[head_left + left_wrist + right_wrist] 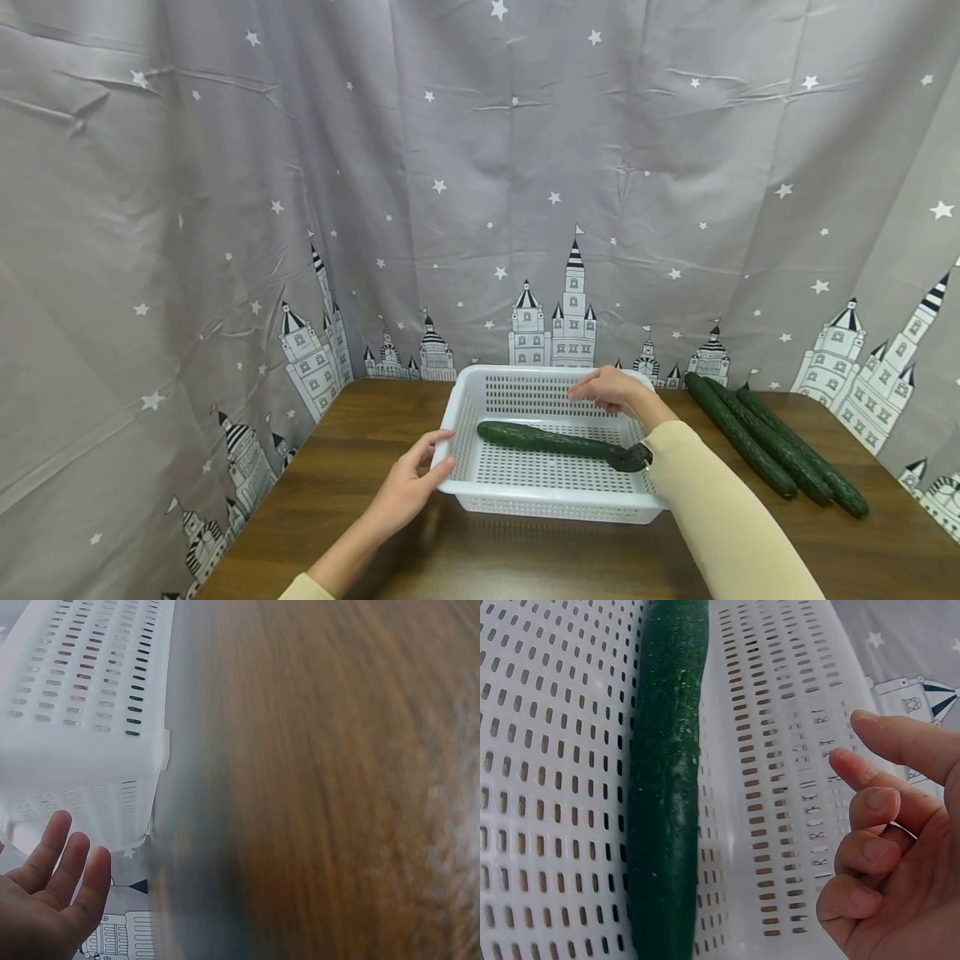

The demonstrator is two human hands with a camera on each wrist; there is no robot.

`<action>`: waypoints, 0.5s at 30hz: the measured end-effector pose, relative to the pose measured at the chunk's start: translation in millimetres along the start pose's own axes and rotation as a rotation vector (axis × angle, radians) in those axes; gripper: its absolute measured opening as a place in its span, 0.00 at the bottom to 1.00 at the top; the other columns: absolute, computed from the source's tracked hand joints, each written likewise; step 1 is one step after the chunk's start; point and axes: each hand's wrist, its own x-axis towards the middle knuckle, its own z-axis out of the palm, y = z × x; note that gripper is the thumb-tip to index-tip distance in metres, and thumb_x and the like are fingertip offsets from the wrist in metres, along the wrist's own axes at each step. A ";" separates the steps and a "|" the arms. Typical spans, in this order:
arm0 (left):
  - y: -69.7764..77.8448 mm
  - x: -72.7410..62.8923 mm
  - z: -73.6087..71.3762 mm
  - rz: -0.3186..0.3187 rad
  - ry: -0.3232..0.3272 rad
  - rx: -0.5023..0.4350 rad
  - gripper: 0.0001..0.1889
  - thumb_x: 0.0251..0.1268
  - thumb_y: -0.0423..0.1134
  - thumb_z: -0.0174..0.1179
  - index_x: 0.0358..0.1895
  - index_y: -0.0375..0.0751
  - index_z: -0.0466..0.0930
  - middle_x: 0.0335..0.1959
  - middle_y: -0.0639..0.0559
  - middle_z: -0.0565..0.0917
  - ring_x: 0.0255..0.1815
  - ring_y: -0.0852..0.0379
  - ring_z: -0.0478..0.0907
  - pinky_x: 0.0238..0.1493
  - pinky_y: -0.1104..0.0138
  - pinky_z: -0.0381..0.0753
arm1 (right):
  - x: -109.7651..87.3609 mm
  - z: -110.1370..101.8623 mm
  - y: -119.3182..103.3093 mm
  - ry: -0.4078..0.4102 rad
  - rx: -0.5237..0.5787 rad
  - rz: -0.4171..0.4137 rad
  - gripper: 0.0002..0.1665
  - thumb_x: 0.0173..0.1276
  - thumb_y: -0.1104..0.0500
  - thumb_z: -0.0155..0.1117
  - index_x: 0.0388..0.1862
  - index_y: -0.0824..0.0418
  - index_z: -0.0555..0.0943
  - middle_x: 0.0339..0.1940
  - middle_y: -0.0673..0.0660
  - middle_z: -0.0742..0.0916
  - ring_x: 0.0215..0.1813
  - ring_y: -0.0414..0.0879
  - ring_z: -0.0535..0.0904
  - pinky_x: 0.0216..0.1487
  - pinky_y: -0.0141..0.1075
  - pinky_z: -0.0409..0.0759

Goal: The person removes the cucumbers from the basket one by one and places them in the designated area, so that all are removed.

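A white perforated plastic basket (pixel 551 497) stands on the table, with one long dark-green cucumber (pixel 540 439) lying lengthwise across its floor. My left hand (pixel 411 481) is at the basket's left end; in the left wrist view its fingers (pixel 54 855) are fairly straight beside the basket wall. Above the back right part of the basket is my right hand (pixel 618 392), holding nothing. Its fingers are loosely bent in the right wrist view, apart from the cucumber (pixel 667 750). The dark wrist camera covers the cucumber's right end in the head view.
Three more cucumbers (pixel 780 442) lie side by side, slanting, on the brown wooden table (pixel 360 417) to the right of the basket. A grey curtain (pixel 465 167) with stars and castles hangs behind and along the sides.
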 end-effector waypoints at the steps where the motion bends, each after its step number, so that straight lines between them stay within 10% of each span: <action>1: 0.2 0.2 0.1 0.001 -0.002 -0.001 0.23 0.72 0.43 0.62 0.67 0.48 0.73 0.49 0.39 0.85 0.46 0.46 0.83 0.42 0.66 0.79 | 0.6 1.1 1.2 -0.003 0.000 0.003 0.22 0.66 0.55 0.71 0.56 0.63 0.85 0.26 0.46 0.79 0.15 0.38 0.56 0.21 0.32 0.60; 15: -0.2 0.6 0.6 -0.003 0.007 0.007 0.22 0.71 0.43 0.62 0.66 0.50 0.74 0.49 0.41 0.86 0.46 0.52 0.82 0.42 0.65 0.79 | 6.3 21.4 16.9 -0.052 0.080 -0.002 0.22 0.64 0.59 0.71 0.57 0.64 0.85 0.31 0.46 0.84 0.20 0.38 0.58 0.26 0.32 0.62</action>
